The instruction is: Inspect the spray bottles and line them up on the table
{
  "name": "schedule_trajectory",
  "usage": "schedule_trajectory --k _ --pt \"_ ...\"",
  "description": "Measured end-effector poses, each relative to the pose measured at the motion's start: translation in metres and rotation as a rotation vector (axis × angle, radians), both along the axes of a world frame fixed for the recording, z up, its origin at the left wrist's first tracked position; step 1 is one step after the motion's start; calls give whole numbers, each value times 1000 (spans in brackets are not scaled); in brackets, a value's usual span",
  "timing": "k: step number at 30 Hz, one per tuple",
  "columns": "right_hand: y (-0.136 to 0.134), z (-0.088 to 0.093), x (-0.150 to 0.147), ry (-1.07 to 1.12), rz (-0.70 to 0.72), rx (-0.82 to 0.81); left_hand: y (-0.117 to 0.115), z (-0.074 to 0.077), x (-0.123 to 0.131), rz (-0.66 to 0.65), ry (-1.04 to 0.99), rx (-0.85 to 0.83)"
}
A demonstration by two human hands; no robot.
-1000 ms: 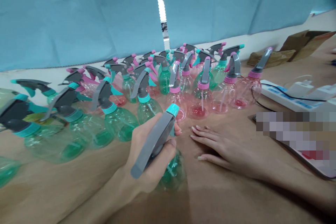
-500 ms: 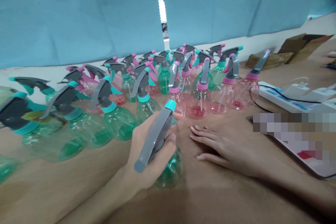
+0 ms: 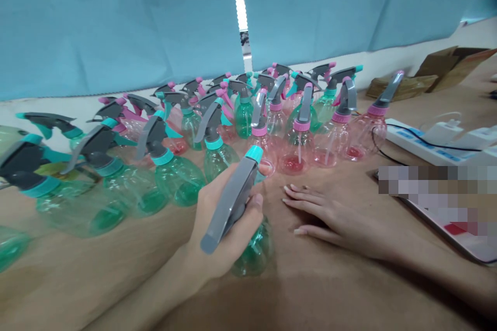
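Note:
My left hand (image 3: 217, 232) is wrapped round the neck of a green spray bottle (image 3: 254, 253), under its grey trigger head with a turquoise nozzle tip. The bottle stands upright on the brown tabletop (image 3: 310, 295), its neck hidden by my fingers. To the right of it, my right hand (image 3: 326, 212) lies palm down on the table, fingers stretched out and holding nothing. Just beyond my hands are a green spray bottle with a turquoise collar (image 3: 221, 158) and a clear pink spray bottle with a pink collar (image 3: 295, 158).
Several green and pink spray bottles crowd the table's left and back; one green bottle (image 3: 182, 183) is near my left hand. A white power strip (image 3: 427, 145) with plugs, a partly blurred flat device (image 3: 446, 227) and an open cardboard box (image 3: 438, 70) are on the right.
The whole view has shifted very slightly. My left hand keeps its hold on the spray bottle, and my right hand rests in the same place.

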State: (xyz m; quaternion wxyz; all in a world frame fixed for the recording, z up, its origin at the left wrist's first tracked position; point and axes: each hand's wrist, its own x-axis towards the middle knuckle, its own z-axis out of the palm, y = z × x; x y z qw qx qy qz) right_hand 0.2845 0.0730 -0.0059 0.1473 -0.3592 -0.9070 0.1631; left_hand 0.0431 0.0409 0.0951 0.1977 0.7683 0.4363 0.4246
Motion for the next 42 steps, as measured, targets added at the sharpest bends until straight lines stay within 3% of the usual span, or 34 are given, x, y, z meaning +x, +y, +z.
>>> schedule_trajectory --k 24,31,42 --pt "-3 -3 -2 13 -12 26 -2 -4 -2 11 -36 -66" --pt "-3 -3 -3 -12 -17 37 -3 4 2 -51 -129 -208" --pt "-3 -6 -2 2 -13 48 -2 6 0 -40 -62 -142"
